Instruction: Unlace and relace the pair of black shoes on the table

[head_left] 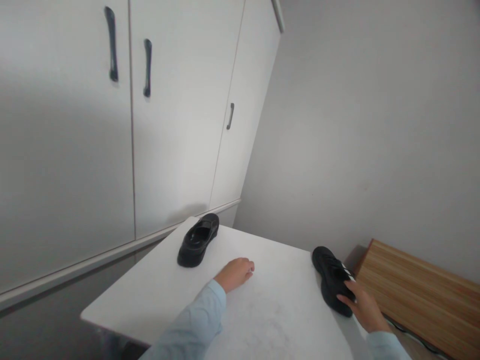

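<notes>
Two black shoes are on the white table (pixel 277 295). A black shoe with laces (pixel 330 275) is at the table's right edge, and my right hand (pixel 363 305) grips it near its heel opening, thumb and fingers on either side. Over the table's middle, my left hand (pixel 234 274) is closed with the fingers curled in. A tiny white spot shows at its fingertips, too small to make out. Beyond it, near the far left corner, lies the other black shoe (pixel 198 240), its opening facing up, apart from both hands.
White cupboard doors (pixel 180 140) with dark handles stand along the left side, close to the table's far corner. A grey wall (pixel 360 130) rises behind. A wood-grain board or cabinet (pixel 420 290) sits to the right, with a dark cable (pixel 412 336) along its lower edge.
</notes>
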The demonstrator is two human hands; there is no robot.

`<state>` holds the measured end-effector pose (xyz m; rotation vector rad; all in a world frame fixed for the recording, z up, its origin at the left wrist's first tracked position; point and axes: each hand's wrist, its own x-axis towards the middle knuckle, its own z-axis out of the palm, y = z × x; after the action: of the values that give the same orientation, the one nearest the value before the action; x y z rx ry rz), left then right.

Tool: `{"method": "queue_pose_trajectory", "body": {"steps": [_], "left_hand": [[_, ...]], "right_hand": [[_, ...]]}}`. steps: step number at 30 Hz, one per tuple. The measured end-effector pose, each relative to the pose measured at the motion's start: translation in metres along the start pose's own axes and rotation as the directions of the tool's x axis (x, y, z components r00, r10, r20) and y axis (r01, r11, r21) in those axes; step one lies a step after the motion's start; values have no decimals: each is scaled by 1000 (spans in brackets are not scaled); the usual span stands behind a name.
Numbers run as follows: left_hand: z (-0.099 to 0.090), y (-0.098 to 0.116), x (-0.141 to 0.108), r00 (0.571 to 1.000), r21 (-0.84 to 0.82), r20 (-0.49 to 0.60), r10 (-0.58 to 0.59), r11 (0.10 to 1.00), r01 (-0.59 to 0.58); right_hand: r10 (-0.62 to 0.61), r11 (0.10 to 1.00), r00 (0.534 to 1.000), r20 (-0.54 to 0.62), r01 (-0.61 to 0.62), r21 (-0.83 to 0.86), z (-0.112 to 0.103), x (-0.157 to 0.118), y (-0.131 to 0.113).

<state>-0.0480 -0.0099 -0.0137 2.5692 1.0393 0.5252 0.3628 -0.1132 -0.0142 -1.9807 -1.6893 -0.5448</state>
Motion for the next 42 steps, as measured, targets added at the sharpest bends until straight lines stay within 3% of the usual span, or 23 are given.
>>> {"method": "queue_pose_trajectory", "body": {"steps": [3,8,15,19,22,25,29,33,38,42], "left_hand": [[2,-3,1,1000,-1,-8,5,1000,-5],[5,-9,4,999,7,-39,-2,1000,3],[4,-9,5,997,31,-72,-40,999,42],[2,-9,5,985,34,-158,-76,996,82],[0,-6,6,968,-33,-228,-105,994,101],[-5,1,8,951,-170,-297,-89,985,39],[-12,10,8,936,-343,-351,-23,933,-106],[-10,13,8,951,-362,-295,90,911,-198],[-1,12,10,968,-361,-203,144,908,-211],[1,13,10,969,-381,-220,115,904,-193]], "right_hand": [[-55,998,993,104,57,-14,1,-2,-9],[-125,983,988,93,137,-126,3,-7,-41],[-280,956,956,85,286,-64,-24,-17,-128],[-353,936,933,67,351,37,-39,-26,-181],[-393,917,916,75,385,103,-43,-34,-213],[-415,905,903,113,397,150,-41,-42,-236],[-447,889,885,134,421,181,-37,-51,-254],[-449,885,885,123,421,200,-31,-55,-258],[-417,889,898,138,372,267,-22,-57,-254],[-471,833,868,153,381,401,-36,-41,-242]]}}
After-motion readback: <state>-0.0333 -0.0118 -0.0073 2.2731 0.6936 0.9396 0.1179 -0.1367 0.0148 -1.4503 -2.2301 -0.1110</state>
